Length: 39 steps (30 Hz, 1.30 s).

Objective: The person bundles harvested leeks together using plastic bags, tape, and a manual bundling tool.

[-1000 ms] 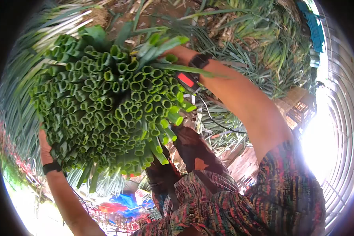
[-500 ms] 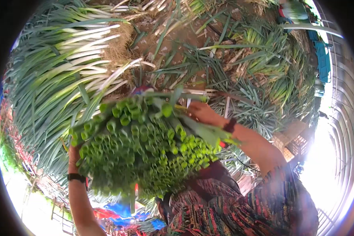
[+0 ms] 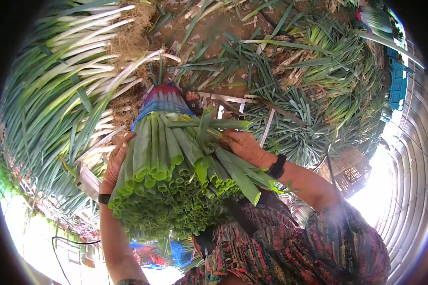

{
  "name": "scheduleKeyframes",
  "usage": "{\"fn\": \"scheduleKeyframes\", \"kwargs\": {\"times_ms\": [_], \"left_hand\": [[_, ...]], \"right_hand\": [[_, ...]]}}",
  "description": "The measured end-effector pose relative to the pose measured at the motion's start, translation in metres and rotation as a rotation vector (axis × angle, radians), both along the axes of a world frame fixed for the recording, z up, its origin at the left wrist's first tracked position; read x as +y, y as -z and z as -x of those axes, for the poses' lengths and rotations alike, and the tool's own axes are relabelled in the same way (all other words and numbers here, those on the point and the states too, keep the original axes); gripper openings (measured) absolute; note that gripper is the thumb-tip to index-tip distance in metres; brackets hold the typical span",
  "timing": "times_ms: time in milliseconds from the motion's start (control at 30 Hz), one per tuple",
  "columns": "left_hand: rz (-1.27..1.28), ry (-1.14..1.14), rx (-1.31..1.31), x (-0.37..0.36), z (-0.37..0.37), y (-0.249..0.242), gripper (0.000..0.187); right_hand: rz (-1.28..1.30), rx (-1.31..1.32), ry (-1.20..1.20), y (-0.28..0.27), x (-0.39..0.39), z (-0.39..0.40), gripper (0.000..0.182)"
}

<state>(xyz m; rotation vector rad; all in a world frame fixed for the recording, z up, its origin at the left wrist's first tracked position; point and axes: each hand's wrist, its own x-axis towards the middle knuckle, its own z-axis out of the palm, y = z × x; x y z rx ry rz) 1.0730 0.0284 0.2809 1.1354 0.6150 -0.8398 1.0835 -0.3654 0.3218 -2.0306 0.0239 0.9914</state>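
Observation:
In the head view, a thick bundle of green onions (image 3: 171, 190) is between my hands, its trimmed green tube ends facing me. A blue and red plastic wrap (image 3: 164, 102) surrounds its far end. My left hand (image 3: 119, 161) presses along the left side of the bundle, fingers pointing away from me. On the other side, my right hand (image 3: 246, 147) is closed at the upper right edge, where several loose leaves stick out. One cut leaf (image 3: 209, 123) lies crosswise on top. The fingertips of my right hand are partly hidden by leaves.
Long green onions with white stems and roots (image 3: 90, 61) are piled at left. Loose leaves (image 3: 290, 118) cover the ground at right. A metal frame (image 3: 233, 100) stands beyond the bundle. At right are a woven crate (image 3: 349, 168) and a blue crate (image 3: 398, 85).
The bundle has tilted, bringing its wrapped far end into view and its cut ends lower. My left hand has shifted right and forward along its side; my right hand stays at the right edge.

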Motion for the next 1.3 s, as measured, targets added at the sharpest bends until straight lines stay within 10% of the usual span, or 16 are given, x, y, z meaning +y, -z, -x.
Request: {"fn": "scheduleKeyframes", "kwargs": {"times_ms": [333, 433, 567, 700, 867, 1133, 1300], "left_hand": [[-0.159, -0.044, -0.173, -0.024, 0.032, 0.004, 0.047], [-0.197, -0.012, -0.189, -0.022, 0.041, 0.012, 0.049], [-0.175, -0.001, -0.19, -0.018, 0.039, 0.005, 0.049], [-0.185, -0.017, -0.232, -0.014, 0.042, 0.01, 0.045], [-0.217, -0.03, -0.269, -0.012, 0.044, 0.009, 0.038], [0.334, -0.577, 0.068, 0.072, 0.063, 0.036, 0.053], [-0.121, -0.382, 0.143, 0.072, 0.144, 0.141, 0.013]], "right_hand": [[-0.205, 0.389, 0.055, 0.008, -0.005, -0.058, 0.029], [-0.67, 0.682, 0.566, 0.019, 0.017, -0.066, 0.024], [-0.5, 0.799, 0.65, 0.026, 0.031, -0.099, 0.031], [-0.693, 0.704, 0.577, 0.056, 0.063, -0.118, 0.035], [-0.327, 0.548, 0.248, 0.002, 0.095, -0.068, 0.041], [-0.084, 0.433, -0.277, -0.004, 0.095, -0.085, 0.036], [0.029, 0.523, -0.365, 0.003, 0.094, -0.099, 0.042]]}}
